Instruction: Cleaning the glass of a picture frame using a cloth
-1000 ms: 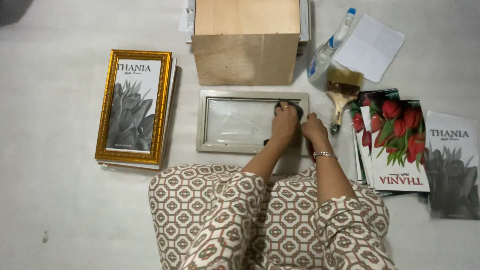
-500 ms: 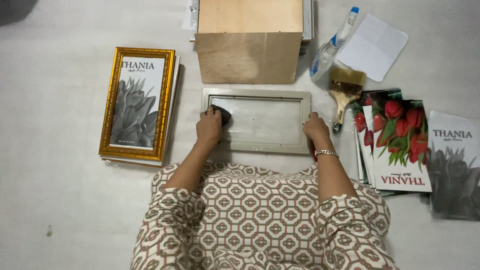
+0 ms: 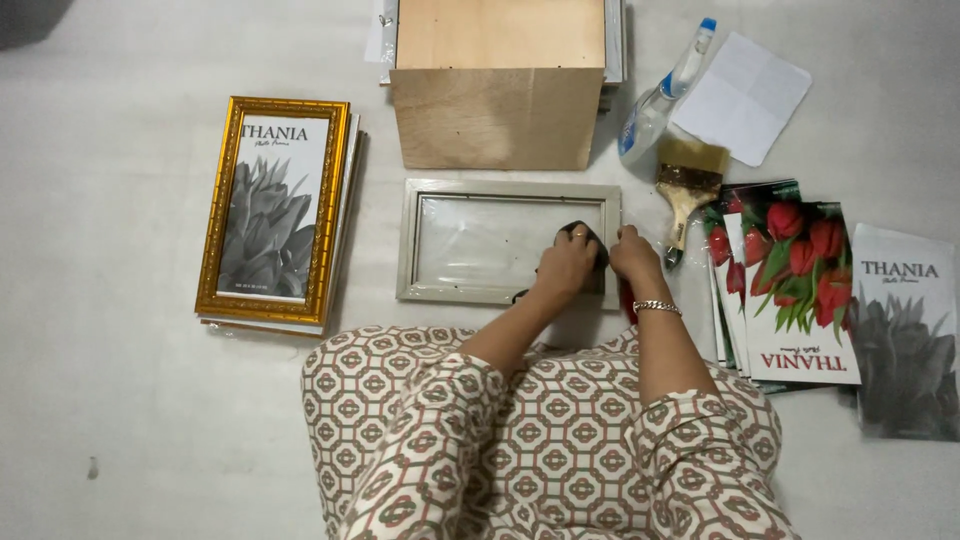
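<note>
A grey picture frame (image 3: 505, 189) with a glass pane lies flat on the white floor in front of my knees. My left hand (image 3: 566, 267) presses a dark cloth (image 3: 590, 240) onto the glass near the frame's right end. My right hand (image 3: 635, 254), with a bracelet on the wrist, rests on the frame's right edge and holds it down. Both forearms come out of patterned sleeves.
A plywood box (image 3: 497, 98) stands just behind the frame. A gold-framed plant print (image 3: 272, 207) lies on a stack at left. At right lie a spray bottle (image 3: 660, 95), a paintbrush (image 3: 686, 192), a white paper (image 3: 741, 97) and tulip prints (image 3: 790, 290).
My left hand slid with the cloth from the right end of the glass to the left end and back to the right. My right hand stayed on the frame's right edge.
</note>
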